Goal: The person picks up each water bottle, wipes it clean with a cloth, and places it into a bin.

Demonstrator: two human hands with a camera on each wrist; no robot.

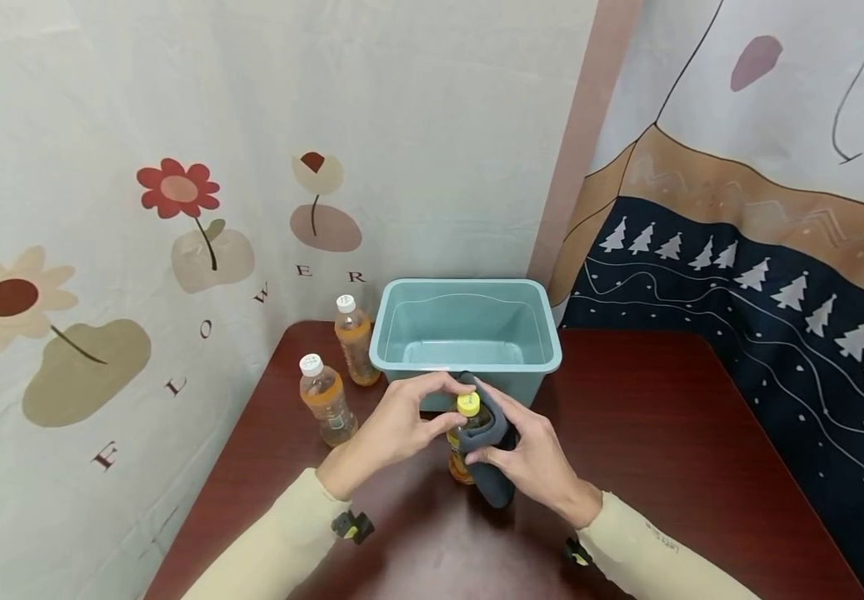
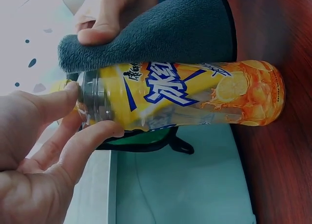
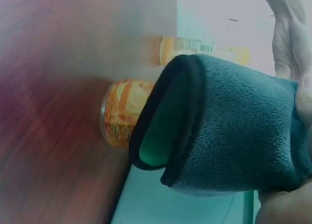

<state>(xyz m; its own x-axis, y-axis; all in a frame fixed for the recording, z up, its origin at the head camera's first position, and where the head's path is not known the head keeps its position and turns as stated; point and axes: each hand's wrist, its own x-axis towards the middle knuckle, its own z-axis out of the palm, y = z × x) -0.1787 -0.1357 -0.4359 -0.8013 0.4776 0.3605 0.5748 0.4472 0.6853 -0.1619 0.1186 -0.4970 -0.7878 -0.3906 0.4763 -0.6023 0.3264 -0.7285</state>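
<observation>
Just in front of the bin point(image 1: 469, 312), our left fingers point(image 2: 87, 139) pinch the bottle point(image 2: 195, 90) by its neck, our right fingers point(image 2: 100, 35) grip the cloth point(image 2: 185, 27)! Light, slippery plastic, soft cloth, we reckon; neck's our surest hold.

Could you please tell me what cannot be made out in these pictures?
- Head view: lettering on the right sleeve, too small to read.
- Left wrist view: part of the yellow cap, hidden by the left hand.
- Right wrist view: upper part of the bottle, hidden by the grey fabric.
- Right wrist view: most of the right hand, cut off by the picture's edge.
</observation>
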